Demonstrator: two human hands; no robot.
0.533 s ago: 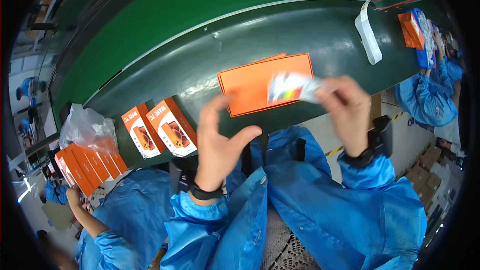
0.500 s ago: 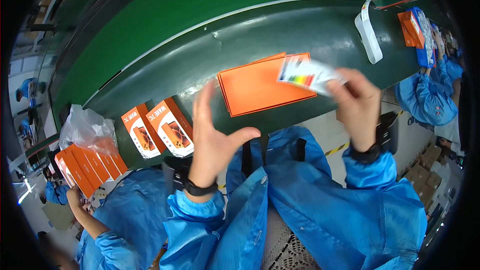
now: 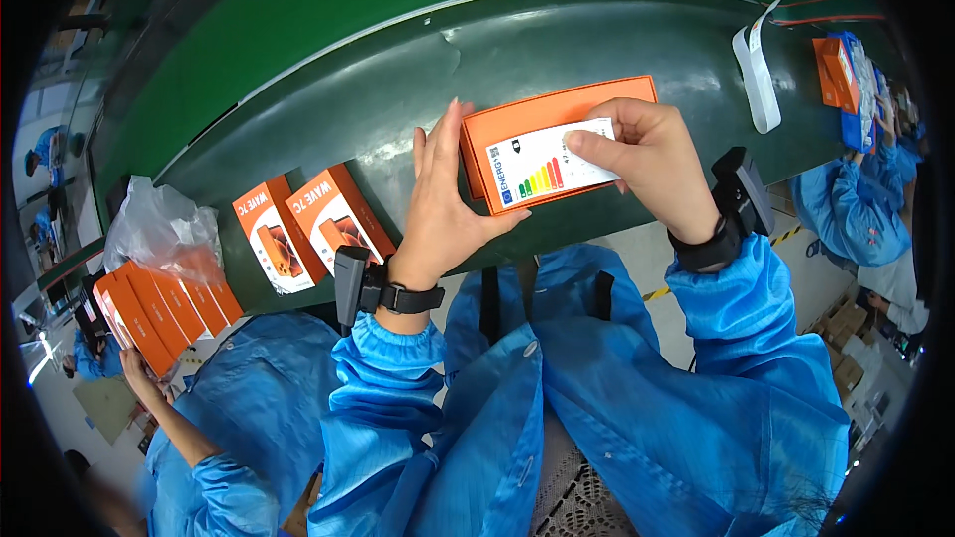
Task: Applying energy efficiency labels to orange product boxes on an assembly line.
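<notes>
Through the head view, I am observing the right hand (image 3: 652, 154) gripping a white card (image 3: 532, 159) with coloured rating bars, its thumb pressing on top and its fingers sitting at the card's right end. The card is lying over the lower part of an orange box part (image 3: 547, 109) (shallow, with a raised rim), and its lower edge is running close to the near rim. The box part is resting on the dark green table (image 3: 597, 45), near the front edge, and is overlapping another orange piece (image 3: 472, 177) showing at its left side.

The left hand (image 3: 438, 204) is spreading wide around the lower-left corner: fingers are standing along the left edge, thumb is reaching to the near edge. I cannot tell how firmly it is pressing.

For clearance, I am noting a broad band of tabletop extending from the box part to the table's far edge, and more surface running rightward to a white paper strip (image 3: 758, 80). The left side is offering less room: two phone boxes (image 3: 279, 236) are standing just beyond the left wrist. Past them, a clear plastic bag (image 3: 159, 224) is covering part of a row of orange boxes (image 3: 159, 313), where a co-worker's hand (image 3: 136, 370) is reaching in.
</notes>
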